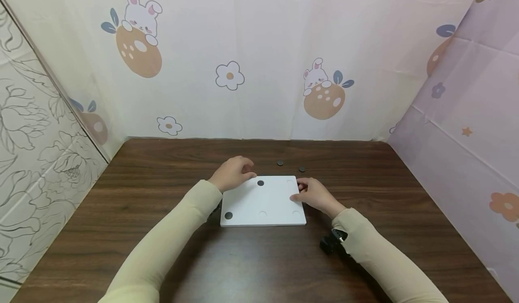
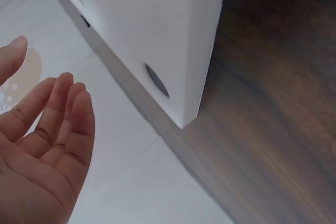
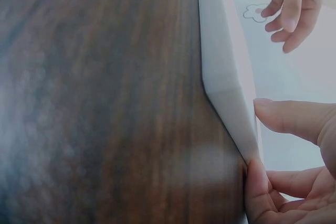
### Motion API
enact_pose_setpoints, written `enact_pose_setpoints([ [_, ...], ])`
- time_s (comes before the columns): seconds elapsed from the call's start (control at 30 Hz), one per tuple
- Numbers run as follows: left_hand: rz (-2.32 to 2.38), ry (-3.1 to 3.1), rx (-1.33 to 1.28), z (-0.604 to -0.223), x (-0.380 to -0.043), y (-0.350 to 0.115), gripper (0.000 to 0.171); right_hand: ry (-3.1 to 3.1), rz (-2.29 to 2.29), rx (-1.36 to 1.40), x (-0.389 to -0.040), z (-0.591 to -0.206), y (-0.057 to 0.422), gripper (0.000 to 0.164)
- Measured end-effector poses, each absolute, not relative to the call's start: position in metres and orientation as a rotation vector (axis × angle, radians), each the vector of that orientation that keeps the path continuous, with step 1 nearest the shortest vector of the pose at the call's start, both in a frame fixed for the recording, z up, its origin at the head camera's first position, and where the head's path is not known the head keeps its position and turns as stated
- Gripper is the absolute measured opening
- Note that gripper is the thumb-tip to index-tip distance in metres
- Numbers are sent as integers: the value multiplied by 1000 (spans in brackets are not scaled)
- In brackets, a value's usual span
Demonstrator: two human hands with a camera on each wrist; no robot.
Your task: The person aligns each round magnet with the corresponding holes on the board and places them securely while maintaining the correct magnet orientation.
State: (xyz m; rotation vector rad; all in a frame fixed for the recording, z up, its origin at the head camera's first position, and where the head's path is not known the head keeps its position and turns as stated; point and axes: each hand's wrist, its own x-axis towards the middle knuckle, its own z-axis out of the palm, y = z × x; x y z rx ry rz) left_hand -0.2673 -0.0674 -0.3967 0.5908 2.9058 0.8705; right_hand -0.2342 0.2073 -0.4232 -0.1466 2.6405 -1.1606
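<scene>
A white rectangular board (image 1: 279, 199) with shallow round recesses lies on the table. One dark disc (image 1: 261, 183) sits near its far edge and another dark disc (image 1: 229, 215) at its near left corner. My right hand (image 1: 314, 195) grips the board's right edge, thumb on the top face and fingers along the side. Over the far left corner, my left hand (image 1: 234, 172) hovers with loosely bent fingers and holds nothing; in the left wrist view the palm (image 2: 42, 156) faces the camera beside the board. That hand covers part of the board's left side in the head view.
Two small dark discs, a left one (image 1: 280, 163) and a right one (image 1: 302, 169), lie on the brown wooden table (image 1: 259, 262) beyond the board. A patterned cloth (image 1: 267, 104) hangs behind the table, with more panels at both sides.
</scene>
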Motion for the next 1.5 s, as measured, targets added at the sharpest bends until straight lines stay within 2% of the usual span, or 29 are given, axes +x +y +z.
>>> enact_pose_setpoints([
  [0.33,998,2902,496,-388,-247,-89,49,2637,-1173,-156,-234,-424,208,63],
  [0.77,1156,2896,328,-396,-227,-112,56,2642,-1168,-155,-234,-424,208,65],
  [1.5,1024,2727,182,-413,-216,-129,65,2649,-1162,-137,-234,-423,208,65],
])
